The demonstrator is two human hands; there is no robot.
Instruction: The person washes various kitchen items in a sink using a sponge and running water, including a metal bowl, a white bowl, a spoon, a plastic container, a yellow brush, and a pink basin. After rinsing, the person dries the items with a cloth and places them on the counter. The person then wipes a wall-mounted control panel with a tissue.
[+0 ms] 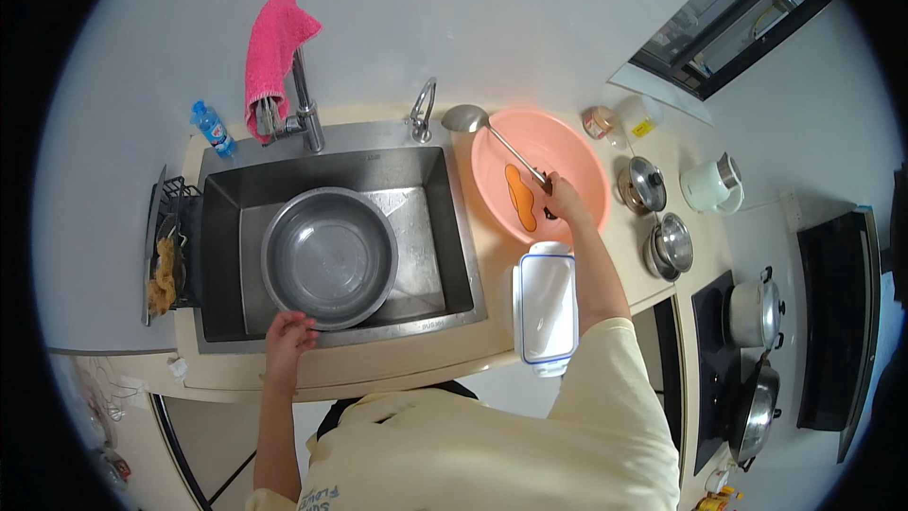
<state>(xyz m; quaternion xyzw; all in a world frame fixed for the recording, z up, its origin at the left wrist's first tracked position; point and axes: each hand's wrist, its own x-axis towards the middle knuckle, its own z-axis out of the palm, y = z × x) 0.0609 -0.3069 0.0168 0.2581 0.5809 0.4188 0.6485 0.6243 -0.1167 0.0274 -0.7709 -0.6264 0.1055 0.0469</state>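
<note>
My right hand (pixel 565 200) grips the dark handle end of a metal ladle (pixel 512 147) over a pink plastic basin (pixel 582 156) on the counter right of the sink. The ladle's bowl reaches past the basin's left rim. Orange and black figures show on the basin's bottom. Near the sink's front edge, my left hand (pixel 289 338) has its fingers loosely curled and apart, beside the rim of a round grey basin (pixel 330 259). That basin stands in the steel sink (pixel 425 227). Below the pink basin, a white rectangular container (pixel 547 309) with a blue-lined rim lies close to my right forearm.
Two faucets (pixel 309 124) rise behind the sink, one draped with a pink towel (pixel 273 50). A blue bottle (pixel 215 131) and a dark rack (pixel 186 241) are at left. Jars, metal bowls (pixel 674 241) and a pale green kettle (pixel 702 184) stand right; beyond them, pots (pixel 748 312) on the cooktop.
</note>
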